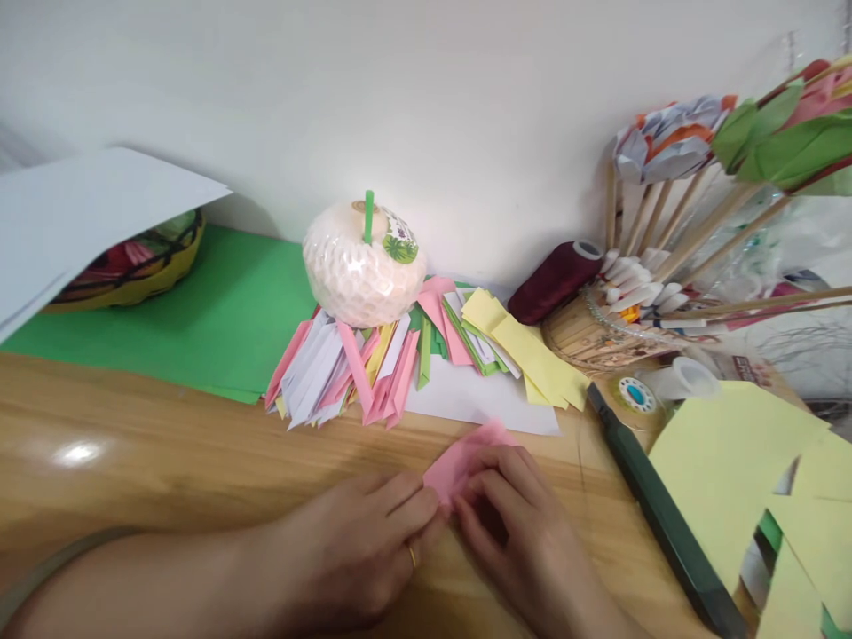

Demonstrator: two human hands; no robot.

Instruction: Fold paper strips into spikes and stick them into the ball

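Observation:
A small piece of pink paper is between my two hands, just above the wooden table. My left hand, with a ring on one finger, pinches its lower left corner. From the right side, my right hand grips the paper between thumb and fingers, hiding part of it. The far edge of the paper is slightly blurred. Beyond my hands lies a pile of folded paper strips in white, pink and yellow. Yellow paper strips lie to the right of that pile on a white sheet.
A wrapped coconut stands by the wall on green paper. White sheets overhang a basket at left. To the right are a dark green utility knife, yellow paper, a maroon thread spool and a filled holder.

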